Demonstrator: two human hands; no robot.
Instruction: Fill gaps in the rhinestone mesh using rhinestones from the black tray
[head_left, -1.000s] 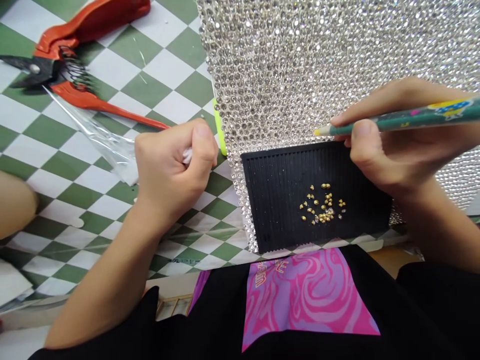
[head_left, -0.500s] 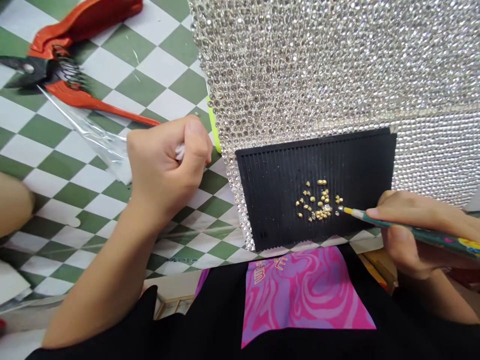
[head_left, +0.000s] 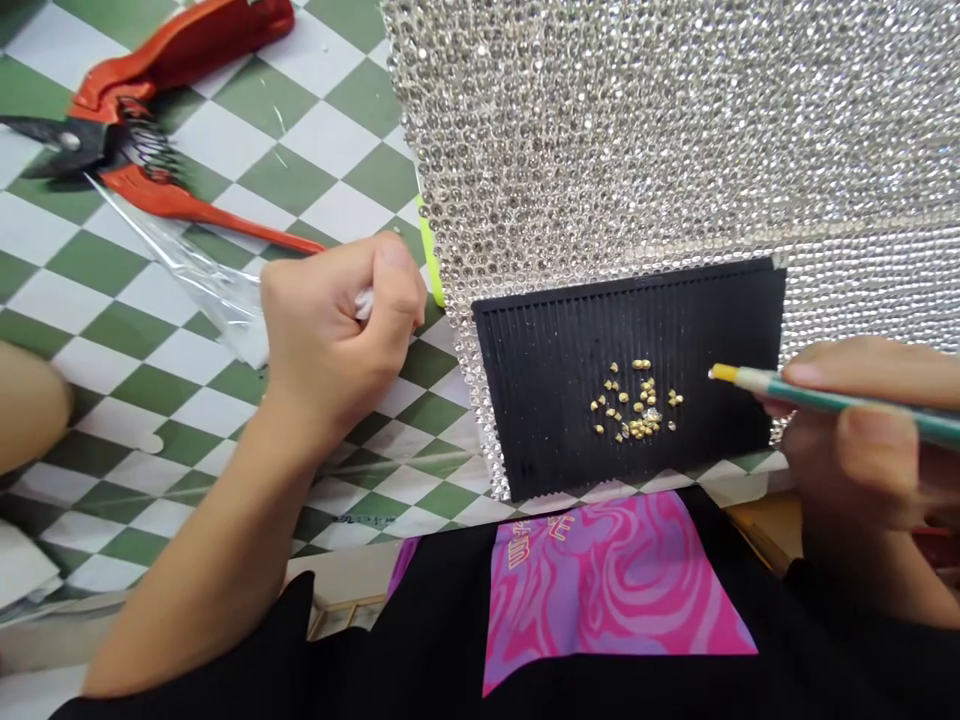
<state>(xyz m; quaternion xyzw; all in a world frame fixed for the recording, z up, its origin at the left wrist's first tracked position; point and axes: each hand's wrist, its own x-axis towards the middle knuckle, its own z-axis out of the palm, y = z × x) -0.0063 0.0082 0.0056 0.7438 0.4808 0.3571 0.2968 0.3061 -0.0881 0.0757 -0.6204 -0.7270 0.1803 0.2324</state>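
My right hand [head_left: 862, 430] pinches a green pencil-like picking pen [head_left: 817, 394] with a yellow tip. At that tip sits a tiny bright stone, held just above the right part of a black ribbed tray [head_left: 547, 400]. Several gold-backed rhinestones [head_left: 639, 428] lie loose in the tray's middle. The tray rests on a sheet covered in silver rhinestones [head_left: 600, 130]. To the left of the sheet, my left hand [head_left: 341, 320] is a closed fist around something white, mostly hidden by the fingers.
Red-handled pliers [head_left: 157, 190] lie open at the upper left on the green-and-white checked tablecloth [head_left: 322, 150]. A clear plastic bag [head_left: 202, 285] is beneath them, near my left hand. A yellow-green edge [head_left: 430, 250] pokes out from under the sheet.
My right hand has lifted the pen away from the loose rhinestones, up and to the right, with a tiny stone at its tip. My left fist stays almost in place.
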